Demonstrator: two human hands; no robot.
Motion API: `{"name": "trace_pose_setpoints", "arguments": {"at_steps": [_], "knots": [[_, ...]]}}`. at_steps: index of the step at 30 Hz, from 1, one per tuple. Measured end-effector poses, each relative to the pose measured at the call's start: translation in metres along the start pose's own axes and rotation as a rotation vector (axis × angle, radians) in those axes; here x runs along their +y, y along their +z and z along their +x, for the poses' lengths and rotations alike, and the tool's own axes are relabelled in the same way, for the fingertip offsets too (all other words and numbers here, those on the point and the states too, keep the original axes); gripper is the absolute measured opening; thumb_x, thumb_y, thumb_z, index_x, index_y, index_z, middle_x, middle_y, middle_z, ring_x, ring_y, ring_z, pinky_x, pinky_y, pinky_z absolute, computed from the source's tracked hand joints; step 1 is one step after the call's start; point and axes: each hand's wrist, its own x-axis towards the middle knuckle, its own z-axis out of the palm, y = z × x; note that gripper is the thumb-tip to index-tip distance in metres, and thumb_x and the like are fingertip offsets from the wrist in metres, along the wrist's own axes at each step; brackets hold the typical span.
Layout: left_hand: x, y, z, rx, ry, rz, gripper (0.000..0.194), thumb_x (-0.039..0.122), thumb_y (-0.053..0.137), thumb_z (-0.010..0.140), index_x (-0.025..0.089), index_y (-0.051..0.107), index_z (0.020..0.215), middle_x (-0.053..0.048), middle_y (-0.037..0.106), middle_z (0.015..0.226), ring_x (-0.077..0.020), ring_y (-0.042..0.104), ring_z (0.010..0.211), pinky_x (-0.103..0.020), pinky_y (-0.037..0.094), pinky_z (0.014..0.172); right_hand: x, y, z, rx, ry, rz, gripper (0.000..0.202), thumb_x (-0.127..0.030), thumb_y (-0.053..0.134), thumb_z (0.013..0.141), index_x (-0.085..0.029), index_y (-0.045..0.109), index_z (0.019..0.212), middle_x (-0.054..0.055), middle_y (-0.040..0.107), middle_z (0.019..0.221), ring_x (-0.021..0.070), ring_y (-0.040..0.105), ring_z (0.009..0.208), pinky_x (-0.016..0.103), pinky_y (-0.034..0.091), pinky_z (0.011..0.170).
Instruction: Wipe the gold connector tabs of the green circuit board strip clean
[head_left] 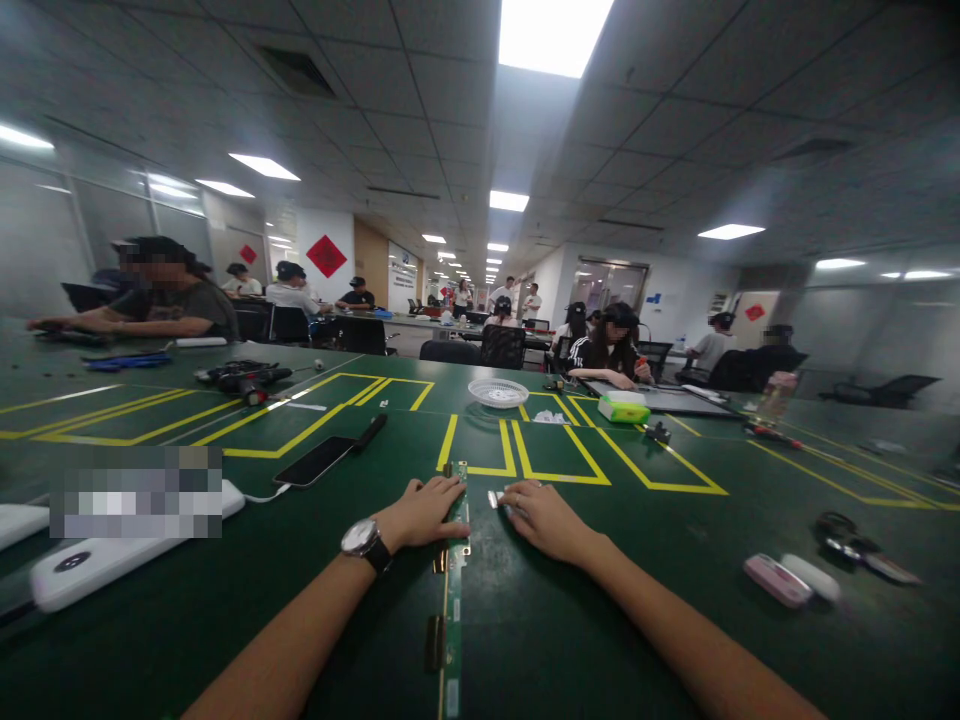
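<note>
A long, narrow green circuit board (454,610) lies lengthwise in front of me, with brown flex strips at its left edge. My left hand (424,512), a watch on its wrist, rests flat across the upper part of the board, thumb and fingers apart and touching it. To the right, my right hand (544,517) is low over the table with bent fingers. At its fingertips shows a small silvery piece (493,499), partly covered by the fingers; its kind is unclear.
Left of me are a phone (319,462) on a cable and a white device (135,545). Ahead stands a white plastic basket (498,393), near a green-and-white pack (624,407). A pink case (777,580) and scissors (862,547) lie right. Yellow tape (562,480) marks the green table. Other people sit beyond.
</note>
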Motion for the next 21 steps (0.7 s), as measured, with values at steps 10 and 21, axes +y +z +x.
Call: {"name": "trace_pose_setpoints", "arguments": {"at_steps": [10,21], "knots": [[0.002,-0.002,-0.001,-0.049,-0.022,-0.013,0.081,0.071,0.042,0.083,0.025,0.022,0.147,-0.012,0.017,0.154,-0.0343,0.017,0.138,-0.058,0.019,0.103,-0.023,-0.011,0.0,-0.053,-0.093,0.036,0.034,-0.033,0.043,0.095,-0.027,0.057,0.125,0.009,0.056,0.116,0.0209,0.049,0.106,0.036,0.037,0.09],[0.001,0.001,0.001,-0.062,-0.017,-0.016,0.08,0.07,0.041,0.084,0.026,0.02,0.147,-0.011,0.015,0.154,-0.0351,0.016,0.139,-0.058,0.02,0.103,-0.035,-0.011,0.0,-0.057,-0.125,0.041,0.036,-0.034,0.041,0.095,-0.025,0.055,0.127,0.01,0.053,0.114,0.0214,0.048,0.106,0.036,0.038,0.091]]}}
